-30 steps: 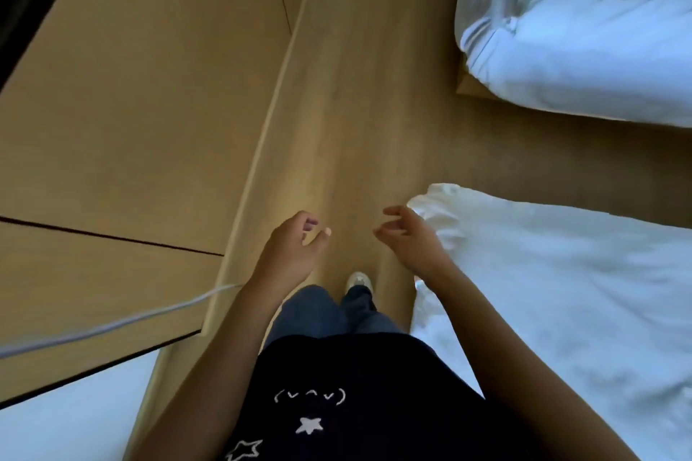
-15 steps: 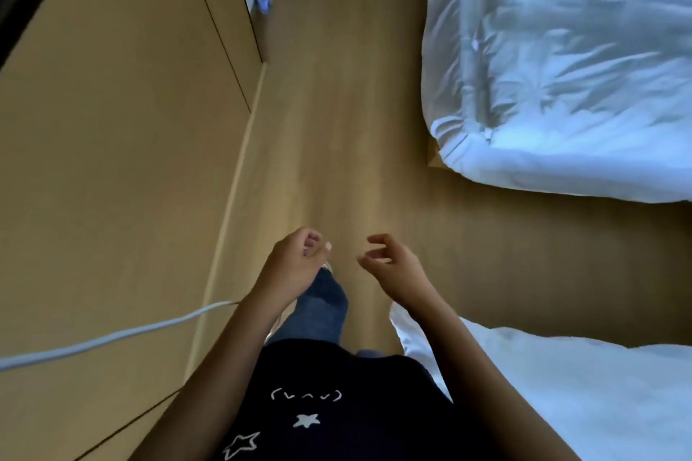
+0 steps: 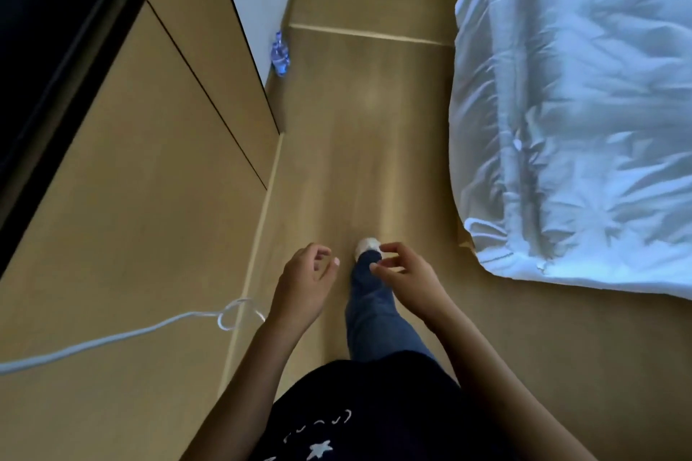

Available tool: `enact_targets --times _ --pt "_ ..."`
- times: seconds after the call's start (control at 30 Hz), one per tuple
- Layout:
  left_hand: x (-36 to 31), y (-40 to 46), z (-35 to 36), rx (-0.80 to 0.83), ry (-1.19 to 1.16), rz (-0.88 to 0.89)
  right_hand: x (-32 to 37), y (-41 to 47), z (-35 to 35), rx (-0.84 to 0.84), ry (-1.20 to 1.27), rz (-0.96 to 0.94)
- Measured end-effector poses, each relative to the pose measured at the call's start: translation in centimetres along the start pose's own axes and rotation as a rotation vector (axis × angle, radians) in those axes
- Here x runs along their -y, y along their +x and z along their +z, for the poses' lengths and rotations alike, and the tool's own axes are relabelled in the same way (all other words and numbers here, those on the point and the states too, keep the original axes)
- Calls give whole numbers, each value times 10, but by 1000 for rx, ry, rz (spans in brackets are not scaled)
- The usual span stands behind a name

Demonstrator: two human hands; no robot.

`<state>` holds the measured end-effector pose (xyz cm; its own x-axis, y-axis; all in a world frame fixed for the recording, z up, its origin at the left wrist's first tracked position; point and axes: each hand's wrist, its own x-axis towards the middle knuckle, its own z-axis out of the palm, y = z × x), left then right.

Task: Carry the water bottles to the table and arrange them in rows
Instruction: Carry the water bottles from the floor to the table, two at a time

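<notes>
A small cluster of clear water bottles [image 3: 280, 55] with blue labels stands on the wooden floor far ahead, against the base of the white wall on the left. My left hand [image 3: 305, 283] and my right hand [image 3: 406, 271] hang in front of my waist, close together, fingers loosely curled and holding nothing. Both hands are far from the bottles. No table is in view.
Wooden cabinet fronts [image 3: 149, 198] line the left side, with a dark panel [image 3: 41, 67] at the top left. A bed with a rumpled white duvet [image 3: 580, 116] fills the right. A white cable [image 3: 131, 333] crosses at lower left. My leg and white shoe [image 3: 367, 245] step along the wooden floor between.
I have walked forward along the aisle. The near bed has left the view, the far bed is closer, and the bottles have come into view ahead. My hands stay empty.
</notes>
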<state>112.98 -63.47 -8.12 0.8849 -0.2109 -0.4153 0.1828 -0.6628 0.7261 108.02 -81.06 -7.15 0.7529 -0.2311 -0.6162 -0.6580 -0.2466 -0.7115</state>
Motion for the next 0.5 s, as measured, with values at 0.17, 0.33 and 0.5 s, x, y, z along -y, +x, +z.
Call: enact_targets --times 0.17,0.33,0.5 --pt "-54 135 -21 -19 14 -16 84 125 -48 26 -26 -41" --pt "-132 259 -56 -90 -5 22 186 242 -104 16 -60 -146" --pt "-170 355 -71 -78 -29 -6 249 325 -131 -3 -60 -159"
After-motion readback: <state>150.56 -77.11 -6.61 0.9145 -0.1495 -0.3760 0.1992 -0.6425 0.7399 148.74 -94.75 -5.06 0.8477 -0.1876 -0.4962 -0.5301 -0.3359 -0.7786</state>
